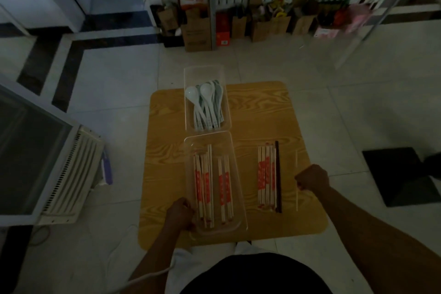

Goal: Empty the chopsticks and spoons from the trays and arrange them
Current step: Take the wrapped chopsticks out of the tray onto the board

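Observation:
A clear tray (pixel 191 150) near the table's front holds several paper-wrapped chopsticks (pixel 207 188) in two bunches. My left hand (pixel 180 213) grips this tray's near-left edge. Behind it, touching end to end, a second clear tray (pixel 188 74) holds several white and green spoons (pixel 207 105). To the right, on the bare wood, several wrapped chopsticks (pixel 266 176) lie side by side with a dark chopstick (pixel 278 174) at their right. Further right, my right hand (pixel 312 178) is closed in a fist on a thin pale chopstick (pixel 296 157), held parallel to the row.
The small wooden table (pixel 257 114) stands on a pale tiled floor. A white appliance with vents (pixel 69 172) sits close on the left, and a white cable (pixel 148 277) runs by my legs. Metal shelves with boxes (pixel 286 7) stand behind. A black mat (pixel 401 174) lies at the right.

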A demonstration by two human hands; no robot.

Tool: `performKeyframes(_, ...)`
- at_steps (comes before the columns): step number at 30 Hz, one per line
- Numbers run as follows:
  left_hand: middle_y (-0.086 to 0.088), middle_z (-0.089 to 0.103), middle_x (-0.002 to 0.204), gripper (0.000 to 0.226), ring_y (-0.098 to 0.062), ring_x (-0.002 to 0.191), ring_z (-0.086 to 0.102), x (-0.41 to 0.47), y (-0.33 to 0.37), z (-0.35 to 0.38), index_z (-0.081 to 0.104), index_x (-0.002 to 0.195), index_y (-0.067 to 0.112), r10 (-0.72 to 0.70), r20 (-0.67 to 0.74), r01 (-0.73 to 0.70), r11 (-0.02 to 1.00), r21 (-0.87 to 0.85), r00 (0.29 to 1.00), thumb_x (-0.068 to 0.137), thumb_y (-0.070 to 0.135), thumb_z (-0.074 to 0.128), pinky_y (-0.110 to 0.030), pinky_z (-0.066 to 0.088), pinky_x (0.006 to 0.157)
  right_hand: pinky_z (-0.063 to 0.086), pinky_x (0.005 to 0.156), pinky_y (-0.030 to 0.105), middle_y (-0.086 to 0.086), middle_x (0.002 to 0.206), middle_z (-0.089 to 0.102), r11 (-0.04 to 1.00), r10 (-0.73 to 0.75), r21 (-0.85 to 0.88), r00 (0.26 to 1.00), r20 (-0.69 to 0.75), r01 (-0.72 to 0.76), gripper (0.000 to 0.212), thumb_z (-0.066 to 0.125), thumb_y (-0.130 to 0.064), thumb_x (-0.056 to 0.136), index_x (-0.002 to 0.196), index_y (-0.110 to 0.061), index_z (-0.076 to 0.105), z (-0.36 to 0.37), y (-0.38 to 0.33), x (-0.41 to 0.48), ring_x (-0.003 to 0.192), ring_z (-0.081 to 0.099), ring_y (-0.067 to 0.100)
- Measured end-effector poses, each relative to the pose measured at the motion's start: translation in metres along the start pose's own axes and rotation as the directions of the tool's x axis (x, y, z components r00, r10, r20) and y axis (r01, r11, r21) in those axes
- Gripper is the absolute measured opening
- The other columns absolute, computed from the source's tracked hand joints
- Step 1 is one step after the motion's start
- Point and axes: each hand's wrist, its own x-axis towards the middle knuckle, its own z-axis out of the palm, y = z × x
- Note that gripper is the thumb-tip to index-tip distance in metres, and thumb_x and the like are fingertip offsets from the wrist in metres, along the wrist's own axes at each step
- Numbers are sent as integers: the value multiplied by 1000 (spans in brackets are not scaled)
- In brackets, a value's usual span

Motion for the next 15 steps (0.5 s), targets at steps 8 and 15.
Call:
performKeyframes(8,-21,67,82,12,-35,67,71,1,-1,4,50,84,16,3,-45,-6,998,-63,999,92,10,58,-44,60,63,46,46,20,10,69,69,999,8,-45,1000,-11,-9,13,67,-12,78,71,-1,70,39,-7,-3,59,66,21)
performKeyframes(15,-21,66,91,11,-35,66,71,2,0,5,51,85,16,4,-50,-8,997,-79,999,92,12,59,-47,60,63,47,50,22,12,71,69,998,50,-20,997,-63,-51,12,63,-7,78,70,0,69,46,-15,-3,62,66,24)
